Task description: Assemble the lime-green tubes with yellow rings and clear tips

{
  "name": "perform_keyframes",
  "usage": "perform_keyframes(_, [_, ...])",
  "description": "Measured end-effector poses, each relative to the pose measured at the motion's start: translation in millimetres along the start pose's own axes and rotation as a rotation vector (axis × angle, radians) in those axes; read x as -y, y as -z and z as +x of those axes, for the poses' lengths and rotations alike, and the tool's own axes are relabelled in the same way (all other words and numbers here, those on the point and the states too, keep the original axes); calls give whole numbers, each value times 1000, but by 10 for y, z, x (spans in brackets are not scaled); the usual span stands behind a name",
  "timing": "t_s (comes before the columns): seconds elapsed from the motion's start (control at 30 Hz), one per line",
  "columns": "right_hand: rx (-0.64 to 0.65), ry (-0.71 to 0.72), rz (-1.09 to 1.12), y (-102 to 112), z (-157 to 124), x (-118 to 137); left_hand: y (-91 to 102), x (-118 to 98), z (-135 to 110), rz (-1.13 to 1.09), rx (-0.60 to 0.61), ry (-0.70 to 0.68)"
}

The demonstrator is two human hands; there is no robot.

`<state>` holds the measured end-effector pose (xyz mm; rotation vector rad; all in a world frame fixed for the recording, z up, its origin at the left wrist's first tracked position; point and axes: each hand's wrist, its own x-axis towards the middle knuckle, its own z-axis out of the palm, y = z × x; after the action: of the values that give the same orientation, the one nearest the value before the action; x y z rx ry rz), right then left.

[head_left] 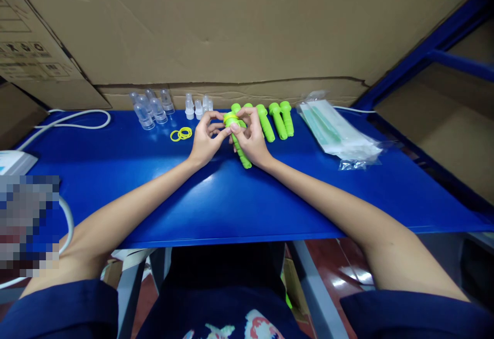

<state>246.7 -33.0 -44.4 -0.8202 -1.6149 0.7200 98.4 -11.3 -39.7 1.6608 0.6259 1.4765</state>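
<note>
My left hand [209, 139] and my right hand [252, 138] meet over the middle of the table. Between them is a bright green plastic torch-shaped body [241, 153], its ridged handle slanting down toward me. A yellow ring [230, 119] sits around its wider head. Left fingers pinch at the ring, while the right thumb and fingers grip the body just below the head. To the left lie several loose yellow rings [181, 134]. More green torch-shaped bodies [276, 118] are lined up behind and right of my right hand, some partly hidden by it.
Several clear plastic domed caps [148, 110] and smaller clear pieces [198, 107] stand at the back of the blue table [216, 210]. Clear plastic packets [328, 125] lie at the right. A white cable [88, 125] runs along the left; cardboard [231, 30] walls the back.
</note>
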Motion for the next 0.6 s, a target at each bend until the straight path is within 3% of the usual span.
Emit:
perform_keyframes(0.43, [24,1,-21,-6,-8,18,-21,-63,-14,15,7,10])
perform_keyframes(0.6, [-23,-27,31,-26,-15,11,-34,-55,-16,30,-13,23])
